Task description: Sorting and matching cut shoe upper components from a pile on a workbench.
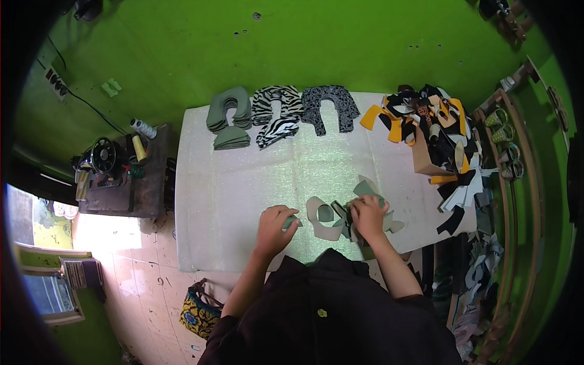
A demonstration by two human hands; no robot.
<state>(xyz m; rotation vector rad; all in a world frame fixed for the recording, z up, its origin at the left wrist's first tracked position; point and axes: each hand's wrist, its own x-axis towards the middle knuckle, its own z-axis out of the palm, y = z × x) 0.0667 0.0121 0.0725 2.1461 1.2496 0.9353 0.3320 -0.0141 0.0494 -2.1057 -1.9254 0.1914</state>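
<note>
Working at the pale sparkly table (243, 182), I have the biggest risk at its right end: the heap of mixed black, orange and white cut pieces (435, 140) leans toward the edge, and I judge a nudge from my elbow could send some sliding down among the scraps below. Next in size, the three stacks along the far side, the grey-green stack (229, 115), the zebra-print stack (277, 115) and the dark speckled stack (329, 106), lie just beside one another; a careless reach could smear their layers together.

Closer in, my right hand (368, 214) rests curled on a small pile of grey-green pieces (371, 193), fingers pressed down over them. If I drag it, the beige horseshoe-shaped piece (319, 222) touching that pile could shift or slip under. My left hand (275, 224) pinches a small grey-green piece (291, 222) between thumb and fingertips, right by the near edge, where a loose grip would probably drop it into my lap or onto the floor.

How many layers are under my right palm I cannot tell; the hand covers them. My dark clothing hides the near table edge. The sewing machine (104, 159) on the side table to my left is small and bent by the lens, and the patterned bag (198, 311) on the floor is partly cut off.
</note>
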